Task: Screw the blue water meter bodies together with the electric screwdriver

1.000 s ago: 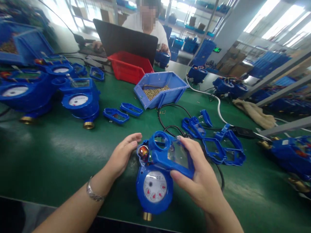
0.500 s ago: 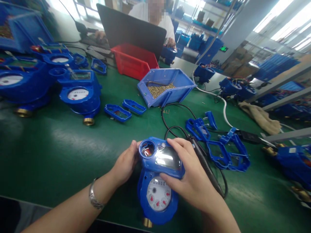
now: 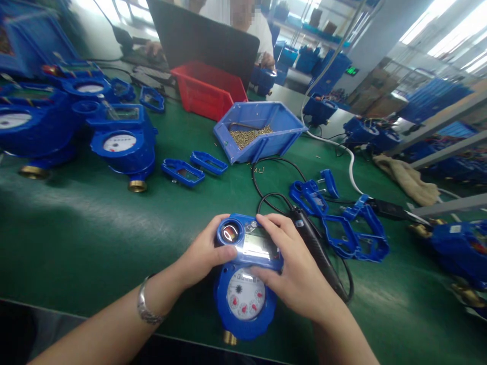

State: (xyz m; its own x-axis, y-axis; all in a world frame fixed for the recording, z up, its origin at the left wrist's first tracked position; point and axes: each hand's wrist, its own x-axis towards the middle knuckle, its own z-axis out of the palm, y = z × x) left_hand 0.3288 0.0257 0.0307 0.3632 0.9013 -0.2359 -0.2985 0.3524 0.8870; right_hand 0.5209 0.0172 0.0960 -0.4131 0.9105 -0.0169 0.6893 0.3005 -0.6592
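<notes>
Low in the middle of the frame, a blue meter lies on the green table, its white dial facing up with red pointers and a dark star-shaped wheel; a brass fitting pokes out below. Over its upper part is a glossy blue cover, with a round ring at its left and a clear window over a greyish display. The left hand is clamped on the cover's left end, thumb on top; the right hand grips its right end between thumb and fingers. I can't tell whether the cover sits flush. The dial's digits are too small for me to read, as is the label on the black tool. That tool lies just beside the right hand, crowding that side; leftward, green tabletop stretches away. The brass end points towards the table's front edge, at the bottom of the frame.
</notes>
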